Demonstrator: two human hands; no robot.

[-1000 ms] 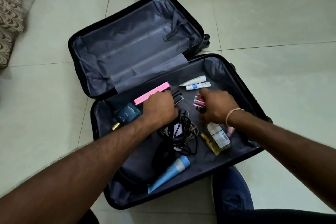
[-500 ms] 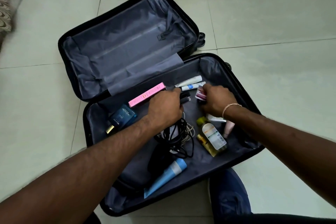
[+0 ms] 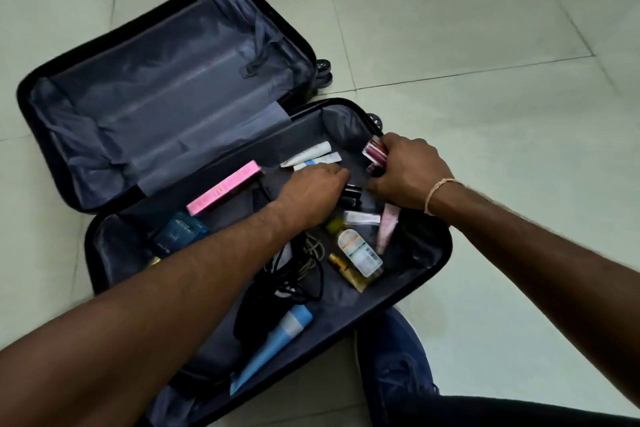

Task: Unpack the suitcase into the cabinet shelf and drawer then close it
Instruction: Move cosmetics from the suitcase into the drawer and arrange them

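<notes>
Head view: suitcase (image 3: pixel 104 288) lies open on the floor (image 3: pixel 485 45), long axis running lower-left to upper-right. Right hand (image 3: pixel 407 172) fingers clamp red tubes (image 3: pixel 375 154). Left hand (image 3: pixel 311 192) reaches over black items; grip indiscernible.

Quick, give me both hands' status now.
Left hand: down among the small black items, grip cannot be told.
Right hand: fingers closed on small pink-red tubes.
</notes>
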